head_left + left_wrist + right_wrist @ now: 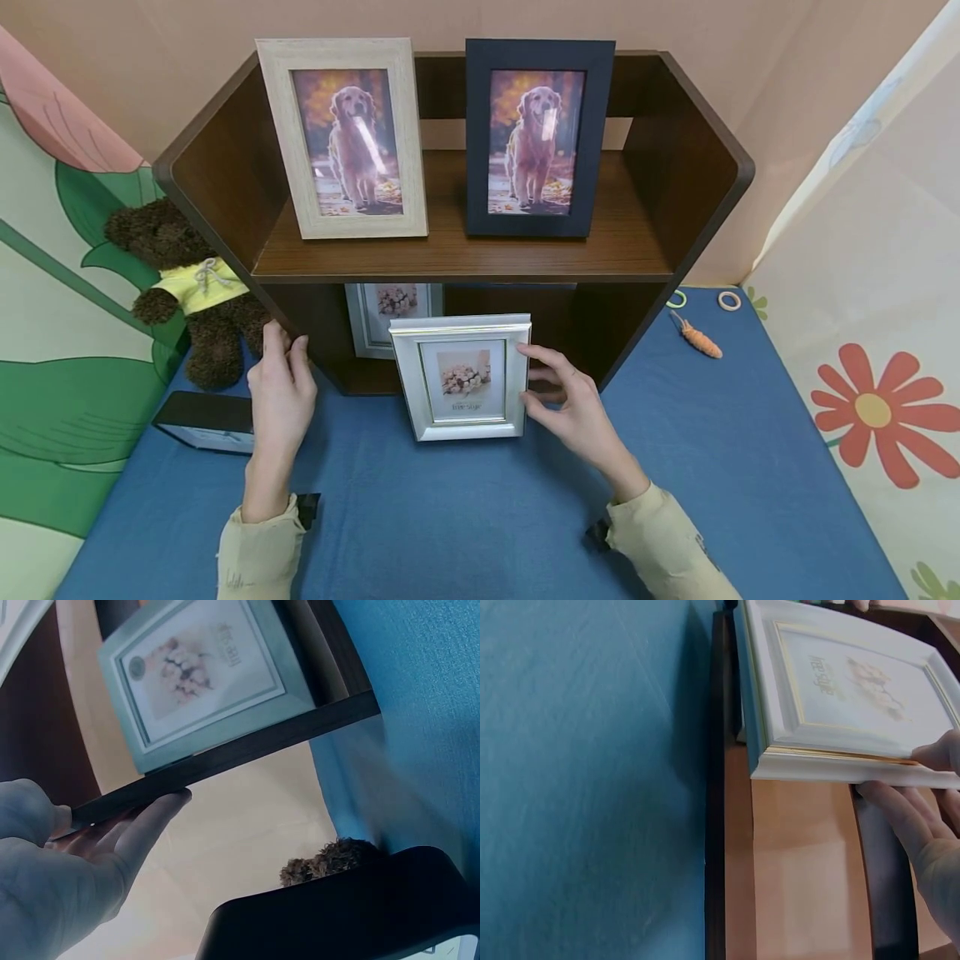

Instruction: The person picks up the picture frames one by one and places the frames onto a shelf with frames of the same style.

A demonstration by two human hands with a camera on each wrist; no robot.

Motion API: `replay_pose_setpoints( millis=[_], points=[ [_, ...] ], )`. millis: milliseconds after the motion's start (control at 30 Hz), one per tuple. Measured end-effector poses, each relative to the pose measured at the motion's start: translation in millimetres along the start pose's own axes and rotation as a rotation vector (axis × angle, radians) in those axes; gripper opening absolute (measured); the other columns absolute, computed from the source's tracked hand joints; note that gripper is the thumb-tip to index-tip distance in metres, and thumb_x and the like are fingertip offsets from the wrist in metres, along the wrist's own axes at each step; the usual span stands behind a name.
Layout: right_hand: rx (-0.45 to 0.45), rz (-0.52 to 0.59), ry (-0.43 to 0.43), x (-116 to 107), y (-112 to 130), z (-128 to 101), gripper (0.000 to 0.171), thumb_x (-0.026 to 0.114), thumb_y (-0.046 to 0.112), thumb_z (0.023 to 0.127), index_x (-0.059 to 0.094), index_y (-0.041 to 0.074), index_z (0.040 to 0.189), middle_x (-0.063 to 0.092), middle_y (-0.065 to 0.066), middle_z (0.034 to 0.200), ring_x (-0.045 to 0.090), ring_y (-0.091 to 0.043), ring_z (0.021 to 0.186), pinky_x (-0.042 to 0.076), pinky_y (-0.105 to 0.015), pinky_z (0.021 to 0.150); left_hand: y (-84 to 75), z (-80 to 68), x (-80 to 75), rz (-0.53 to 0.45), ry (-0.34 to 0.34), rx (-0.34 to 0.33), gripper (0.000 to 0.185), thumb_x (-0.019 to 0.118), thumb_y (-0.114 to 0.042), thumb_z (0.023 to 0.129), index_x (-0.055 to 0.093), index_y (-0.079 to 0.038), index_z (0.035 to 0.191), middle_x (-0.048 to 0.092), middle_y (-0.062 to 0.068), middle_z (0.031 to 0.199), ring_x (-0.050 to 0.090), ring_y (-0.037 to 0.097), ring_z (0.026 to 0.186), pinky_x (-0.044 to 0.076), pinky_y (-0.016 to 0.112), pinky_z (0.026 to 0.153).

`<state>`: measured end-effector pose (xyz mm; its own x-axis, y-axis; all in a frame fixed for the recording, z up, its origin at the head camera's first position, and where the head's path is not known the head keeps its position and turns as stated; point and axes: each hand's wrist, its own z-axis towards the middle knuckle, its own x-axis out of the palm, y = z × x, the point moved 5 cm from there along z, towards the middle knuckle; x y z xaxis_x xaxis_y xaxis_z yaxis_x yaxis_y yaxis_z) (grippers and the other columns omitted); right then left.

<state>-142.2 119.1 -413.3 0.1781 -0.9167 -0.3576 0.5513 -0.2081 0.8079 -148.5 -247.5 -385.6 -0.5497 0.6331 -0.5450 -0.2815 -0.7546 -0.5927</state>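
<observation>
My right hand (573, 408) pinches the right edge of a silver photo frame (408, 387) with a flower picture, thumb on one side and fingers on the other. The frame is tilted in front of the lower compartment of a dark brown shelf (465, 260). At the shelf's left side panel (247, 750), my left hand (82, 877) grips the edge between thumb and fingers. Behind the silver frame, a grey-green photo frame (360, 325) with a similar flower picture stands in the lower compartment, partly hidden.
On the upper level stand a whitish frame (352, 227) and a dark blue frame (540, 225), both with dog pictures. A brown teddy bear (213, 333) and a black-edged object (206, 410) are at left. Rings (729, 301) and an orange carrot-like toy (701, 338) lie right.
</observation>
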Motion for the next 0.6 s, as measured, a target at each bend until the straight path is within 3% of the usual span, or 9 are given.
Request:
replay_pose_setpoints(
  millis=[600],
  points=[
    [0.013, -0.035, -0.044, -27.2, -15.2, 7.4, 0.074, 0.071, -0.021, 0.09, 0.048, 0.007, 0.155, 0.055, -0.016, 0.152, 0.072, -0.034, 0.113, 0.063, -0.035, 0.082, -1.4, -0.2, -0.9, -0.011, -0.006, 0.01, 0.017, 0.049, -0.002, 0.113, 0.052, 0.009, 0.125, 0.049, 0.014, 0.073, 0.045, 0.021, 0.053, 0.03, 0.019, 0.049]
  ],
)
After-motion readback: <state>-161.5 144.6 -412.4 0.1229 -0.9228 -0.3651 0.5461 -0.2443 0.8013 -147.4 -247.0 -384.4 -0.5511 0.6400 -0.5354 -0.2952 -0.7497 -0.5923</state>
